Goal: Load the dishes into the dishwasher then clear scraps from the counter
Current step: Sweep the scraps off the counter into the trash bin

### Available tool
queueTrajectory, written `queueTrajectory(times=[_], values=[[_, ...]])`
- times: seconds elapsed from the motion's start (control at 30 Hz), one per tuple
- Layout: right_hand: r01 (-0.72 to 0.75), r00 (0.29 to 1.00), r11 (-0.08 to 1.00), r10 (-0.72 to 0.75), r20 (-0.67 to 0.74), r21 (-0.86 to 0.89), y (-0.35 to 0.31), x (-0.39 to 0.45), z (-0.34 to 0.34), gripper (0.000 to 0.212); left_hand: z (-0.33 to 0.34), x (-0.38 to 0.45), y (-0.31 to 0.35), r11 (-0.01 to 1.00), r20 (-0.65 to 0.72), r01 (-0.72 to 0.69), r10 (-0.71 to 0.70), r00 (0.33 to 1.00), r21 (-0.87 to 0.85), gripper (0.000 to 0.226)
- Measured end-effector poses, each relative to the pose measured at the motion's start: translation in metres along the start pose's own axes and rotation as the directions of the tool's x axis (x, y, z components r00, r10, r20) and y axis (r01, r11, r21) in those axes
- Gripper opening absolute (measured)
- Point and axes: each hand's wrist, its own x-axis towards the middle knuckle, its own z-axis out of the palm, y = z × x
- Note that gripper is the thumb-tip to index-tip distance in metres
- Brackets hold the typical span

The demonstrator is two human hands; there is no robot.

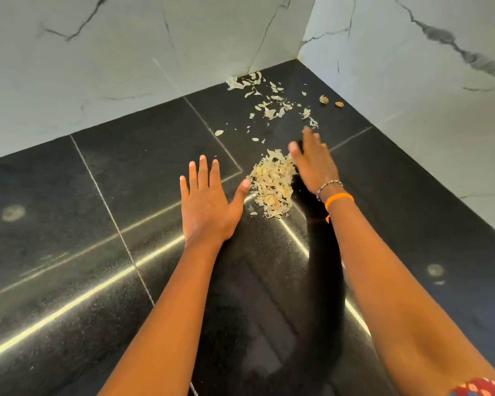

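A heap of pale, papery scraps (273,182) lies on the black stone counter (103,212). My left hand (209,204) rests flat on the counter just left of the heap, fingers straight and spread, thumb tip touching the heap's edge. My right hand (313,162) is on the heap's right side, fingers straight and blurred, its edge against the scraps. More loose scraps (269,105) are scattered farther back toward the corner, with two small brownish bits (330,101) near the right wall. No dishes or dishwasher are in view.
White marble walls (126,67) meet in a corner behind the scraps and bound the counter at the back and right. Tile joints cross the glossy counter, which carries light reflections and my arms' shadow.
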Motion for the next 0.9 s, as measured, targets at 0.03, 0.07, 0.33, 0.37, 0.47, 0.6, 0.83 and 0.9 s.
queueTrajectory(times=[0.03,0.07,0.33,0.37,0.47,0.6,0.83,0.9], values=[[0.118,0.989,0.993,-0.119,0.090,0.011,-0.006,-0.006,0.004,0.072,-0.001,0.000,0.001,1.000,0.002,-0.001,0.001,1.000,0.013,0.095],[0.220,0.958,0.972,-0.230,0.172,0.079,-0.010,-0.013,0.008,0.072,-0.001,0.000,0.001,0.999,0.005,-0.006,0.006,1.000,0.035,0.098],[-0.103,0.977,0.970,0.140,-0.159,0.221,0.040,0.049,-0.020,0.068,-0.002,0.018,0.000,0.987,0.005,-0.064,0.064,0.998,0.149,0.098],[-0.117,0.973,0.967,0.158,-0.169,0.227,0.044,0.062,-0.022,0.069,-0.003,0.028,0.001,0.989,-0.023,-0.066,0.069,0.997,0.129,0.095],[-0.076,0.975,0.985,0.106,-0.196,0.156,0.047,0.098,-0.020,0.072,-0.004,0.051,0.000,0.999,-0.127,-0.044,0.045,0.991,0.014,0.089],[-0.036,0.985,0.993,0.055,-0.163,0.114,0.054,0.146,-0.023,0.067,0.002,0.060,-0.001,0.998,-0.158,-0.053,0.057,0.986,0.028,0.091],[0.325,0.935,0.946,-0.321,0.150,-0.002,0.030,0.120,-0.016,0.050,0.000,0.059,-0.002,0.997,-0.096,-0.047,0.052,0.994,0.053,0.100],[0.434,0.857,0.889,-0.457,0.237,0.144,0.019,0.090,-0.010,0.058,-0.001,0.059,-0.002,0.998,-0.077,-0.045,0.049,0.996,0.051,0.099]])
